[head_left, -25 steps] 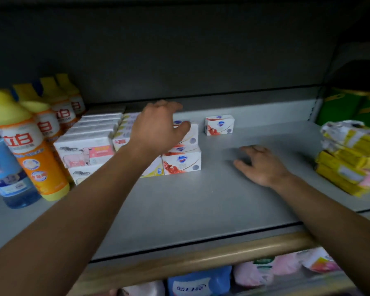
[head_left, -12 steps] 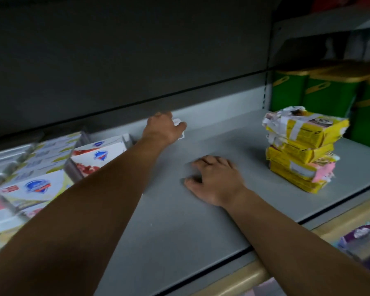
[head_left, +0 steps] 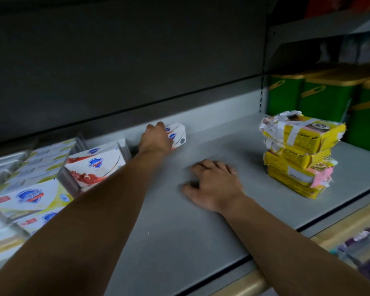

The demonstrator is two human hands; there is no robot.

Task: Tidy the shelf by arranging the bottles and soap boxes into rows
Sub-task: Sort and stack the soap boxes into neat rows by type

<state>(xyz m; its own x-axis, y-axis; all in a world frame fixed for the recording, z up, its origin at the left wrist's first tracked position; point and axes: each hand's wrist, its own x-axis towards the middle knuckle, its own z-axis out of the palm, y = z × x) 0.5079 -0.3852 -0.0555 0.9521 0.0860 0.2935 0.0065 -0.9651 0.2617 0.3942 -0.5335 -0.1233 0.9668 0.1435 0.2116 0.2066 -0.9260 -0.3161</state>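
One white soap box is sitting far back on the grey shelf, where the left hand is gripping it, right of the rowed soap boxes; the right hand is lying flat on the shelf, holding nothing, near the yellow packets

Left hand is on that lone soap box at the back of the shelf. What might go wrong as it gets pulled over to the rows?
1. The left hand grips the lone soap box from above at full reach; the hold may slip.
2. Dragging it toward the red-and-white soap box could knock that row askew.
3. The right hand rests on the shelf beside the stack of yellow packets, which looks ragged and uneven; a bump might topple it.
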